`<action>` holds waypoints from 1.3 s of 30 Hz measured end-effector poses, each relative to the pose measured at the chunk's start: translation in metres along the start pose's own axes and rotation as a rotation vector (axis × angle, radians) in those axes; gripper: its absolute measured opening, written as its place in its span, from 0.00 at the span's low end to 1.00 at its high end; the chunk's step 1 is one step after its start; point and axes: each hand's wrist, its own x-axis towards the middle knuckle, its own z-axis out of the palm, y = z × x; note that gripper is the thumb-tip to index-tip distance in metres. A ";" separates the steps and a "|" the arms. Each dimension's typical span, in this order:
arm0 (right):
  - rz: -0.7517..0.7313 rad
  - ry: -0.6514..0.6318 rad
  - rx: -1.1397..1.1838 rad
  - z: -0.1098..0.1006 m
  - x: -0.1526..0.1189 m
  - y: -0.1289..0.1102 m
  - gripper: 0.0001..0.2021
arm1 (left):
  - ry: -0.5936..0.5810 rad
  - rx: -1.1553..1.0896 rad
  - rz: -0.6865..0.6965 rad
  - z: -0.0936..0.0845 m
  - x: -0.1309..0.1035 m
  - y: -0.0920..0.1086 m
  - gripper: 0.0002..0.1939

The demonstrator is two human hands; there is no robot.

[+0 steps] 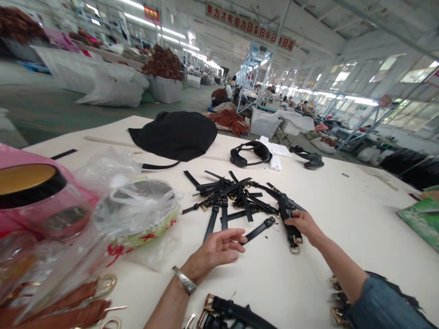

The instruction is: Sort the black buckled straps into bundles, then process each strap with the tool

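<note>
My right hand (pixel 306 225) is closed around a few black buckled straps (pixel 284 205), held together at the right side of a heap. Metal buckles show at their near end. My left hand (pixel 219 249), with a metal band on the wrist, hovers palm sideways with fingers apart and nothing in it. Its fingertips are close to a single black strap (pixel 259 230); whether they touch it I cannot tell. Behind both hands lies a loose heap of black straps (pixel 236 194) with small gold-coloured buckles.
More black buckled straps (pixel 236 310) lie at the near edge, others by my right sleeve. Brown buckled straps (pixel 78 304) and a plastic-wrapped bowl (pixel 137 212) are at left. Farther back on the white table (pixel 356 205) lie a black cloth bundle (pixel 178 135) and a black headset (pixel 250 154).
</note>
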 end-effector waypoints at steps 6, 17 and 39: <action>0.078 0.021 0.209 0.003 -0.016 0.009 0.08 | -0.007 0.002 -0.037 0.001 0.001 0.000 0.28; 0.090 0.035 0.649 0.006 -0.047 -0.022 0.11 | -0.005 -0.010 -0.071 0.009 0.002 -0.004 0.27; -0.203 0.029 -0.080 0.053 -0.047 -0.038 0.21 | 0.301 0.027 -0.090 0.017 0.007 -0.010 0.18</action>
